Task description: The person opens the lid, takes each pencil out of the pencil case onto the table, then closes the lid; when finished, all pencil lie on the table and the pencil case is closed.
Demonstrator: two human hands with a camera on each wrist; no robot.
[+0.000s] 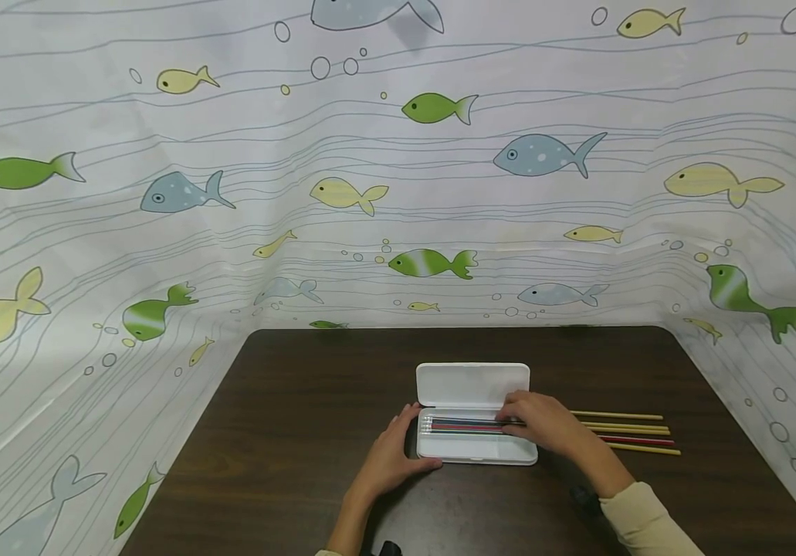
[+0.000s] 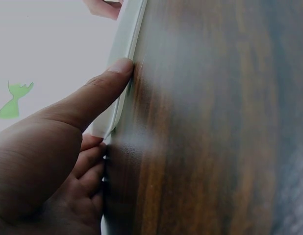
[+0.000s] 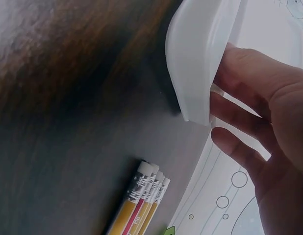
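An open white pencil case (image 1: 477, 448) lies on the table with its lid (image 1: 472, 384) raised at the back. Inside it lie several pencils (image 1: 463, 426), dark, red and blue, their eraser ends to the left. My left hand (image 1: 391, 455) holds the case's left end, thumb (image 2: 100, 88) against the front wall and the other fingers around the corner. Over the right half of the case, my right hand (image 1: 543, 421) reaches in and pinches a dark pencil among the others. In the right wrist view the case wall (image 3: 195, 63) hides those fingertips.
Right of the case, several loose pencils lie side by side on the table, yellow ones (image 1: 648, 450) and a red one (image 1: 651, 442). Their eraser ends (image 3: 145, 169) show in the right wrist view. A fish-patterned sheet (image 1: 356, 232) rises behind the dark wooden table (image 1: 286, 401).
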